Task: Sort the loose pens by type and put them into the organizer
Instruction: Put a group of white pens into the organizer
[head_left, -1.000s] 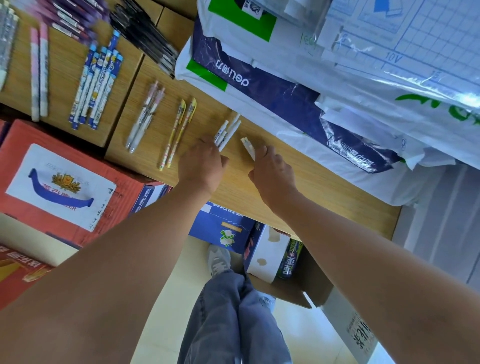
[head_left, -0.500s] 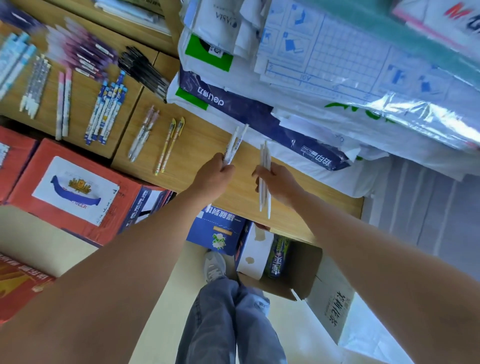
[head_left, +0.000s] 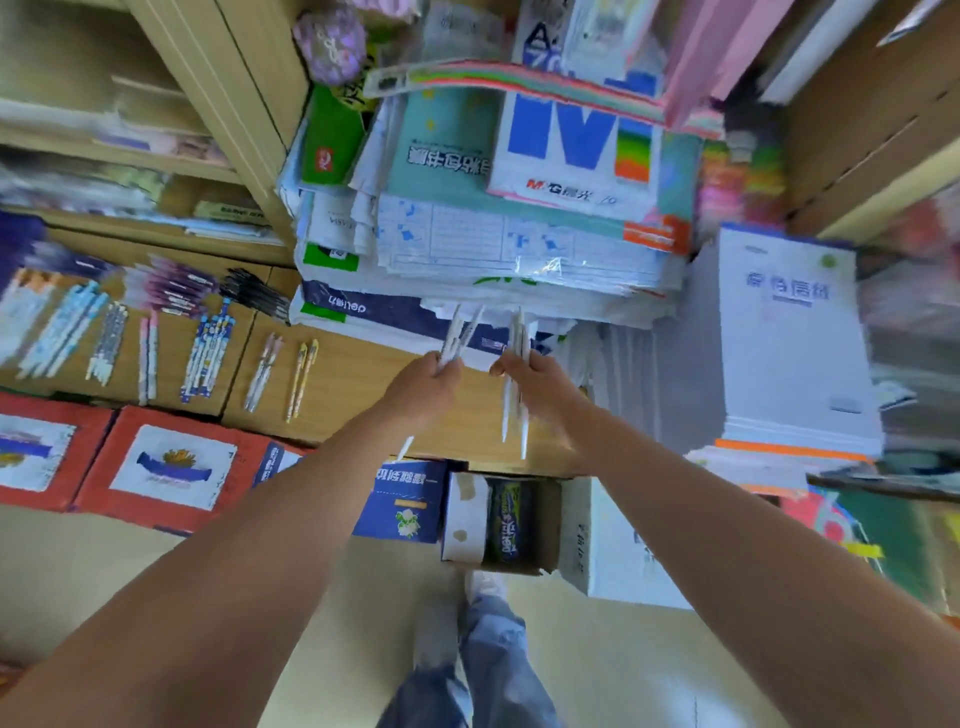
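Gathering step, seemingly: mid-frame, left hand (head_left: 423, 384) and right hand (head_left: 537, 376) each grip white pens (head_left: 461, 332); next likely needs finding the organizer, unseen here.

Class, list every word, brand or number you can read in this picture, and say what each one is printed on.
"M&G": white paper pack, red print.
"deli": dark blue paper pack, upside down.
Chinese characters on the teal pack, white stack and blue box: too blurred to read.
Print on the sorted pens: too small.
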